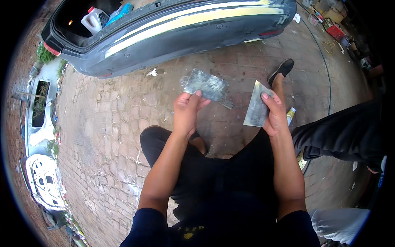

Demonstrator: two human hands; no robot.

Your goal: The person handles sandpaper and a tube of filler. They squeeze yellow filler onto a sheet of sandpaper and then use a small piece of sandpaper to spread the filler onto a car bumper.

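Note:
My left hand [186, 112] grips a flat metal scraper [207, 86], grey and smeared with filler, its blade pointing up and to the right. In my right hand [275, 116] is a second flat metal scraper [257, 109], held upright with my thumb on its face. The two blades are apart, a hand's width between them. Both hover above my knees, in front of the rear bumper [181, 24] of a grey car with a pale sanded stripe along it.
The ground is brick paving [107, 136]. The car's open boot holds a white jug [93, 19]. My black shoe [281, 70] rests ahead. Another person's dark trouser leg [345, 131] is at the right. A hose [325, 61] and tools [334, 29] lie at the upper right.

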